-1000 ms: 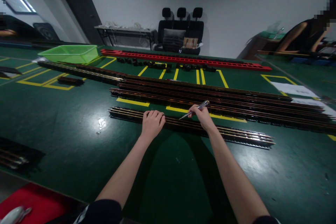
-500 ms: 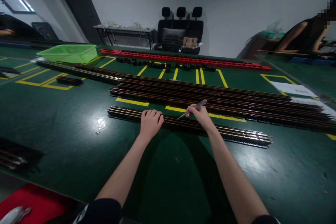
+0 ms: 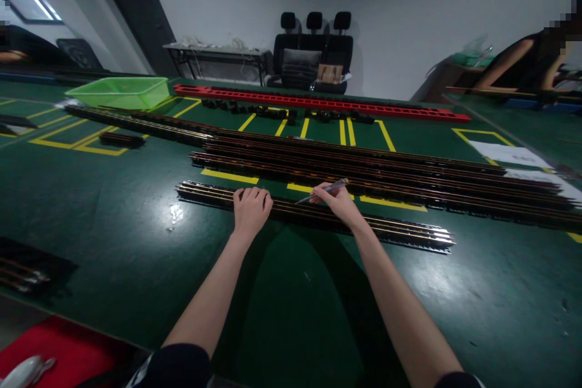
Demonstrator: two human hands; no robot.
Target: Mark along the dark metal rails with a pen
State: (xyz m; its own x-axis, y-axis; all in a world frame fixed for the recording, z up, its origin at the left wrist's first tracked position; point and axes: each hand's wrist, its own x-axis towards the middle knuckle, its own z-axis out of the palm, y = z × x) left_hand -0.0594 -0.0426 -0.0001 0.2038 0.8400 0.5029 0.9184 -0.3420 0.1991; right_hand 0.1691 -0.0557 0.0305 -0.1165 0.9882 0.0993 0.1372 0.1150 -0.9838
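Note:
A long black rail with brass-coloured strips (image 3: pixel 400 231) lies across the green table (image 3: pixel 150 267) in front of me. My left hand (image 3: pixel 253 212) is closed over the rail left of its middle, fingers curled over its far edge. In my right hand (image 3: pixel 334 201) is a slim screwdriver (image 3: pixel 335 185), held like a pen. Its thin shaft slants down to the left, and the tip is at the rail just right of my left hand. Whether the tip touches the rail I cannot tell.
Beyond lies a bundle of similar rails (image 3: pixel 318 160). Behind it are a long red slotted frame (image 3: pixel 318 101), small black parts (image 3: pixel 245 109) and a green basket (image 3: pixel 120 94). Short rail pieces (image 3: pixel 120 140) sit at left, paper sheets (image 3: pixel 509 154) at right. People work at both sides.
The rail has slid a little to the left under my left hand. My right hand has shifted left with it, still holding the screwdriver.

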